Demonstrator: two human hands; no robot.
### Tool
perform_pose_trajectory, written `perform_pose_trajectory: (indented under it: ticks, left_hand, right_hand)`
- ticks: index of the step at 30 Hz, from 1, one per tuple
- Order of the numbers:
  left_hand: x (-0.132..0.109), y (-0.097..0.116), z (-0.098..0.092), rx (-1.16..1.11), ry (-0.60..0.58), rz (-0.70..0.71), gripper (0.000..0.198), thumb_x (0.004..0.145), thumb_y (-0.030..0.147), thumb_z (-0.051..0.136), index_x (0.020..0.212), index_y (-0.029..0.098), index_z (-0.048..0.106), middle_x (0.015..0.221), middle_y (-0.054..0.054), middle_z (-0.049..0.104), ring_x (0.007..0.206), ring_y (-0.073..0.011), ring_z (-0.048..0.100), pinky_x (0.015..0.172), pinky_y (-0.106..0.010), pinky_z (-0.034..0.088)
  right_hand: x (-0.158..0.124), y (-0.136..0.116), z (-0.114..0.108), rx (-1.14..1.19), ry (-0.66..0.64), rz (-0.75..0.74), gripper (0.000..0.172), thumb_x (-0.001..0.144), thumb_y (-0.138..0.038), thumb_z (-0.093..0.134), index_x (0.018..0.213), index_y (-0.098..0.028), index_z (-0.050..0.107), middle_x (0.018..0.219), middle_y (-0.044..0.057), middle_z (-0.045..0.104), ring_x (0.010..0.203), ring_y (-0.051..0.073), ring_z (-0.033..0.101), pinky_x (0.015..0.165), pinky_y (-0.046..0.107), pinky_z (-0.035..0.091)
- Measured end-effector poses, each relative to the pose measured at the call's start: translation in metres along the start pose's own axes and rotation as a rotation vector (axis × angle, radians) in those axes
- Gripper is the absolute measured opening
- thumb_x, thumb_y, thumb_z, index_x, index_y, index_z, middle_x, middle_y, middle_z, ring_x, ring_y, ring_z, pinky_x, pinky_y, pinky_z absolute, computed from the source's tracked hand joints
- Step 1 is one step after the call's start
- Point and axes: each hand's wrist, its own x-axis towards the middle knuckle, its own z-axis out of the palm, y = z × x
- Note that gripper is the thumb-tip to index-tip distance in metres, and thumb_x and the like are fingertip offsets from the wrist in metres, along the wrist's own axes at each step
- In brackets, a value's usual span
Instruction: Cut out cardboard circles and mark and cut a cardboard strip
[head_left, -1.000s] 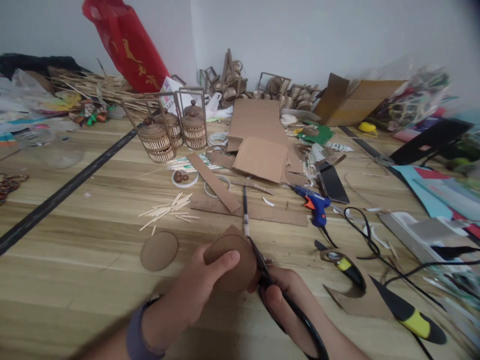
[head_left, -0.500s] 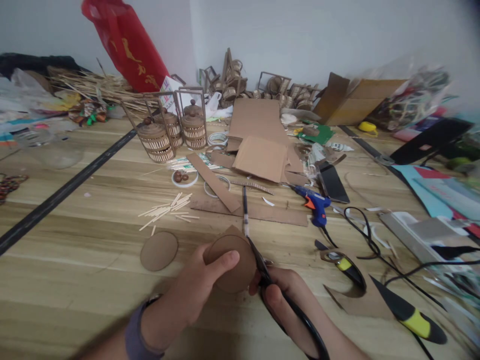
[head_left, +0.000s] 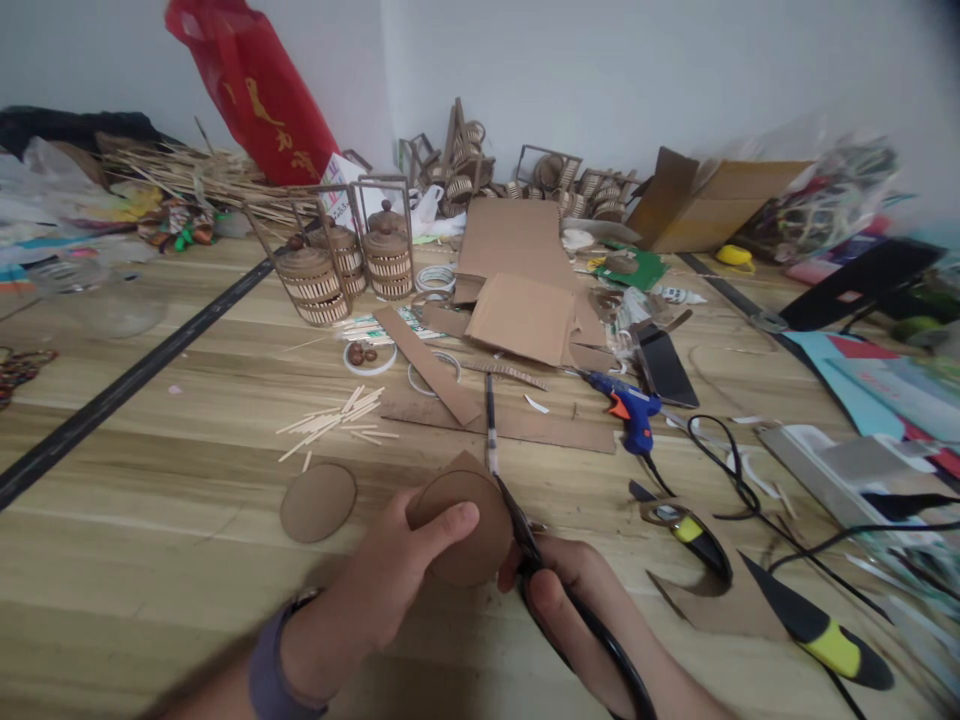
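Between the thumb and fingers of my left hand (head_left: 397, 560) is a piece of brown cardboard (head_left: 476, 530) with a circle drawn on it. Part of its edge is cut round, and a corner still sticks up at the top. My right hand (head_left: 577, 600) grips black-handled scissors (head_left: 532, 550), their blades at the right edge of the cardboard along the drawn line. Left of my left hand, a finished-looking cardboard disc (head_left: 318, 502) lies flat on the table. A cardboard offcut (head_left: 742, 600) with a curved cut-out lies right of my right hand, over a yellow-and-black tool (head_left: 832, 645).
A blue glue gun (head_left: 634, 410) lies beyond my right hand, its cable trailing right. Short wooden sticks (head_left: 337, 420), cardboard strips (head_left: 427, 365) and a brush (head_left: 491, 420) lie ahead. Several small woven-look baskets (head_left: 311, 285) stand behind them. A power strip (head_left: 832, 480) sits at right.
The scissor handles have drawn slightly closer together in my right hand. The cardboard and my left hand stay in place.
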Motion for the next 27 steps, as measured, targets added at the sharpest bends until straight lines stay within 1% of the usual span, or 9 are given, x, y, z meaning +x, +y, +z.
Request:
perform_pose_trajectory:
  ticks: [2,4,8,10,14,18,20,23,27]
  left_hand:
    - [0.0000,-0.0001,-0.0001,-0.004,-0.014,-0.001,0.027,0.070,0.043,0.086,0.089,0.025,0.077,0.097,-0.007,0.082,0.103,-0.0340,0.072,0.091,-0.042,0.053]
    - [0.0013,-0.0027,-0.0002,-0.007,-0.018,0.002,0.031,0.070,0.046,0.085,0.091,0.024,0.078,0.098,-0.007,0.082,0.103,-0.0348,0.072,0.091,-0.043,0.054]
    - [0.0042,-0.0084,-0.0006,0.007,0.017,-0.009,0.040,0.068,0.050,0.085,0.097,0.023,0.078,0.104,-0.008,0.082,0.107,-0.0358,0.071,0.094,-0.044,0.053]
    - [0.0043,-0.0090,-0.0009,0.016,0.025,-0.009,0.042,0.067,0.051,0.086,0.098,0.023,0.078,0.103,-0.008,0.082,0.108,-0.0362,0.070,0.095,-0.045,0.053]
    - [0.0039,-0.0083,-0.0016,0.015,0.036,-0.006,0.038,0.069,0.048,0.086,0.096,0.024,0.077,0.101,-0.007,0.082,0.106,-0.0353,0.071,0.094,-0.044,0.053]
    - [0.0043,-0.0083,-0.0018,-0.017,0.029,-0.012,0.036,0.070,0.045,0.086,0.096,0.023,0.077,0.100,-0.008,0.082,0.106,-0.0351,0.071,0.094,-0.043,0.053]
    - [0.0042,-0.0079,-0.0016,-0.020,0.042,-0.020,0.035,0.069,0.044,0.087,0.095,0.023,0.077,0.101,-0.008,0.081,0.107,-0.0350,0.071,0.094,-0.043,0.053]
    - [0.0040,-0.0074,-0.0017,0.000,0.050,-0.037,0.039,0.067,0.046,0.087,0.096,0.022,0.077,0.100,-0.009,0.081,0.107,-0.0356,0.071,0.094,-0.044,0.053]
    - [0.0054,-0.0080,-0.0019,-0.020,0.016,-0.025,0.040,0.068,0.046,0.086,0.098,0.021,0.077,0.101,-0.010,0.082,0.106,-0.0365,0.071,0.094,-0.045,0.053]
  right_hand:
    - [-0.0002,0.0004,0.0002,-0.006,-0.001,0.009,0.077,0.091,-0.087,0.032,0.072,-0.018,0.061,0.054,-0.004,0.038,0.051,0.013,0.038,0.049,0.026,0.029]
    - [-0.0004,0.0011,0.0003,-0.009,-0.004,0.011,0.077,0.091,-0.087,0.033,0.073,-0.018,0.061,0.055,-0.004,0.039,0.051,0.013,0.038,0.049,0.025,0.029]
    - [-0.0002,0.0017,0.0001,-0.012,-0.010,0.003,0.077,0.092,-0.087,0.034,0.075,-0.017,0.061,0.058,-0.004,0.041,0.051,0.011,0.037,0.049,0.025,0.030]
    - [-0.0001,0.0013,-0.0002,-0.011,-0.011,-0.003,0.077,0.092,-0.086,0.033,0.074,-0.017,0.060,0.059,-0.004,0.041,0.051,0.011,0.035,0.049,0.025,0.029]
    - [-0.0007,0.0008,-0.0004,-0.015,-0.017,0.002,0.076,0.092,-0.086,0.032,0.074,-0.017,0.060,0.058,-0.004,0.041,0.050,0.011,0.035,0.048,0.025,0.028]
    - [-0.0010,0.0019,0.0002,-0.012,-0.018,0.024,0.077,0.091,-0.088,0.033,0.076,-0.018,0.061,0.056,-0.005,0.038,0.050,0.012,0.035,0.047,0.025,0.027]
    - [-0.0007,0.0024,0.0005,-0.017,-0.017,0.022,0.077,0.090,-0.088,0.032,0.075,-0.018,0.059,0.057,-0.004,0.039,0.051,0.012,0.036,0.048,0.025,0.027]
    - [-0.0001,0.0025,0.0006,-0.023,-0.015,0.005,0.076,0.091,-0.088,0.032,0.074,-0.018,0.058,0.059,-0.003,0.041,0.052,0.012,0.036,0.049,0.025,0.028]
    - [0.0005,0.0019,0.0003,-0.007,-0.014,-0.013,0.076,0.091,-0.087,0.033,0.074,-0.017,0.059,0.060,-0.003,0.042,0.052,0.011,0.036,0.050,0.025,0.028]
